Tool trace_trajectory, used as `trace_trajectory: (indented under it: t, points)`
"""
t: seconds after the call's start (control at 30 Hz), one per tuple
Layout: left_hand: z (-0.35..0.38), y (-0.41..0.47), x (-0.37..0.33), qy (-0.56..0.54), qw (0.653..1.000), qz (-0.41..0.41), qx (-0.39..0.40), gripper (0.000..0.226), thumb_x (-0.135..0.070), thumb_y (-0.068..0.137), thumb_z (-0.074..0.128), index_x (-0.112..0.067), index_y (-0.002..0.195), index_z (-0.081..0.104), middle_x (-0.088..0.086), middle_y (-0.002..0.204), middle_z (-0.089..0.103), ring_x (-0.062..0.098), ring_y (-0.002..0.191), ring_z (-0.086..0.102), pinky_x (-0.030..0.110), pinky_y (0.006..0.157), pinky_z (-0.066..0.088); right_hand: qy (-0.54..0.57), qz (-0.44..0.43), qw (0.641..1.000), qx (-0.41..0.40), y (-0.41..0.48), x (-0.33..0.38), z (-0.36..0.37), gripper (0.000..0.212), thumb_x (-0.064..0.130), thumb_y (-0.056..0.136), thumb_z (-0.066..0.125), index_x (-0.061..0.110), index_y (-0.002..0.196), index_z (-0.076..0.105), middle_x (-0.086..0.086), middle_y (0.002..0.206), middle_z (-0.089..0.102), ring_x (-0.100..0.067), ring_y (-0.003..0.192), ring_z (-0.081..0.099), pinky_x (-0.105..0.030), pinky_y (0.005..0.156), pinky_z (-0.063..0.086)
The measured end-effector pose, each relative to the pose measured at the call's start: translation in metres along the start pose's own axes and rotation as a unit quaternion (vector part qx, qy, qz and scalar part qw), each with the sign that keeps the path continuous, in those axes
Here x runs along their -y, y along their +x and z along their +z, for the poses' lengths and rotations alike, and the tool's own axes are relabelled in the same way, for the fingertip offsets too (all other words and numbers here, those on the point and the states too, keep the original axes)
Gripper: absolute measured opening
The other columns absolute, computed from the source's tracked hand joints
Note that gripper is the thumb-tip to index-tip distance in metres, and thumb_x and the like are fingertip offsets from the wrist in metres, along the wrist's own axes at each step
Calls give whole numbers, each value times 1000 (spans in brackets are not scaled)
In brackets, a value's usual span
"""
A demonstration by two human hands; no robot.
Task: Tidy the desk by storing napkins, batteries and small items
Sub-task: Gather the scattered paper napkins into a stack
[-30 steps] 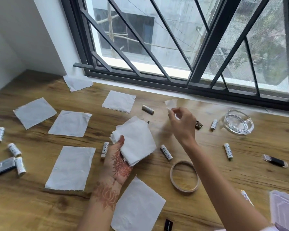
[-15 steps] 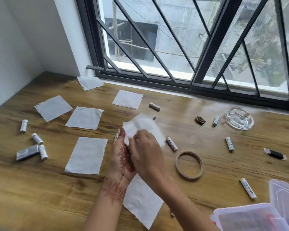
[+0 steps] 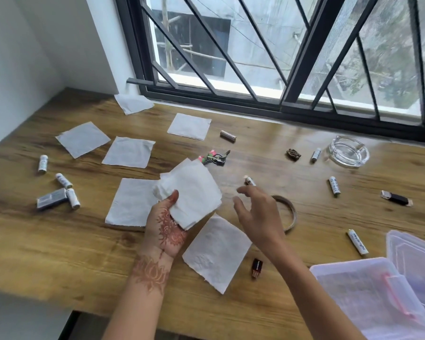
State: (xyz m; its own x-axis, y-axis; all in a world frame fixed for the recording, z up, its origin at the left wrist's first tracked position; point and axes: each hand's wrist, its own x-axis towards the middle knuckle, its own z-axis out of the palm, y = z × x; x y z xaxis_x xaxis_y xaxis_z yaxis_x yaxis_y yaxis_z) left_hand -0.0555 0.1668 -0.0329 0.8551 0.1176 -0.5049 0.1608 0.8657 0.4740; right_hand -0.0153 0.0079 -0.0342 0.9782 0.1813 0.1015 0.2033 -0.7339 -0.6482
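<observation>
Napkin stack (image 3: 194, 192) gripped in left hand (image 3: 166, 229); right hand (image 3: 258, 212) hovering, fingers spread

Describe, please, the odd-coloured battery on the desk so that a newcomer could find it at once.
Start at the barred window and drop to the wooden desk below it. Near the far edge lies a flat square napkin; just right of it, not touching, lies the battery. It alone is brownish; the others, such as the battery by the glass ashtray, are white.
</observation>
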Motion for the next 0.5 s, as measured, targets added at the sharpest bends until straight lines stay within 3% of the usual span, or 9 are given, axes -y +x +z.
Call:
trace_trajectory:
  t: [0.13,0.2,0.3,0.4,0.5]
  points:
    - [-12,-8,2,-6,1000,-4,-5,39,-17,95,43,-7,77,76,10,81,75,20,72,72,37,61,57,-71,35,996,43,-18,-21,2,30,26,89,57,6,112,60,-8,110,61,-22,107,53,-30,87,43]
    - [-17,-15,2,-6,1000,8,-4,44,-16,95,43,-9,67,77,9,82,75,20,73,72,38,62,58,-151,36,986,60,-29,-24,6,28,33,89,55,9,104,61,-6,104,60,-23,103,51,-33,88,39]
    - [-25,-28,0,-4,1000,26,-7,42,-16,95,43,-10,70,77,7,82,75,19,73,72,38,63,57,-239,29,968,65,-41,-22,12,27,37,90,50,14,101,59,-2,106,58,-21,102,48,-33,92,29]
    - [-33,-42,1,-7,999,32,-16,35,-16,95,42,-12,83,75,6,85,75,18,75,72,38,68,57,-240,35,969,43,-47,-21,19,21,31,91,49,15,101,59,-2,106,60,-21,103,50,-34,93,27]
    - [-40,-55,3,-10,999,43,-16,45,-15,96,42,-16,69,78,4,85,75,17,75,72,37,71,56,-218,43,974,45,-48,-20,23,16,26,90,50,13,90,60,-3,99,62,-22,99,51,-36,91,31]
